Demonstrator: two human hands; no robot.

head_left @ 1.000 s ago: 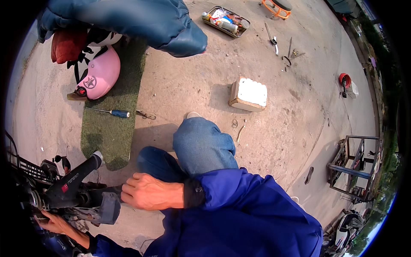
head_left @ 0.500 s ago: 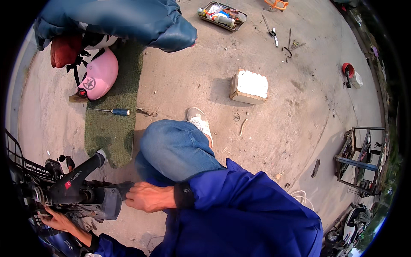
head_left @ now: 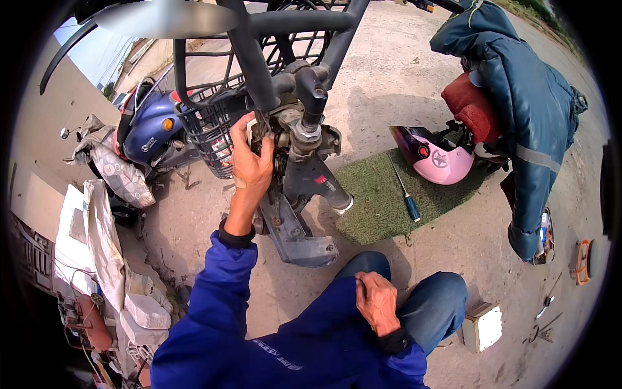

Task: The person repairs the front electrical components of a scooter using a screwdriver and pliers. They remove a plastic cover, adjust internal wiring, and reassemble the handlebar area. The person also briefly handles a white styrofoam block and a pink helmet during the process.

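Observation:
My left hand [head_left: 253, 162] is raised at the front of a dark two-wheeler, fingers wrapped round a part of the front assembly [head_left: 275, 126], just right of its black wire basket [head_left: 204, 139] and below thick black tubes [head_left: 296, 23]. What exactly it grips is hidden. The bare steering column [head_left: 310, 139] and a black fork piece [head_left: 304, 185] stand beside it, above a scuffed dark plastic panel [head_left: 298, 249]. My right hand [head_left: 376, 303] is by my right knee, fingers curled closed; anything inside is hidden.
A green mat [head_left: 369, 207] bears a screwdriver [head_left: 410, 204] and pink helmet [head_left: 440, 162], beside a draped dark padded cover [head_left: 531, 139]. A blue scooter [head_left: 146, 136], white blocks [head_left: 146, 311], red compressor [head_left: 94, 324], foam-topped block [head_left: 483, 324] and loose tools [head_left: 544, 330] lie around.
The view has swung left onto the vehicle. My left hand is now higher on the front assembly. My right hand has left the vehicle's lower part and is by my knee.

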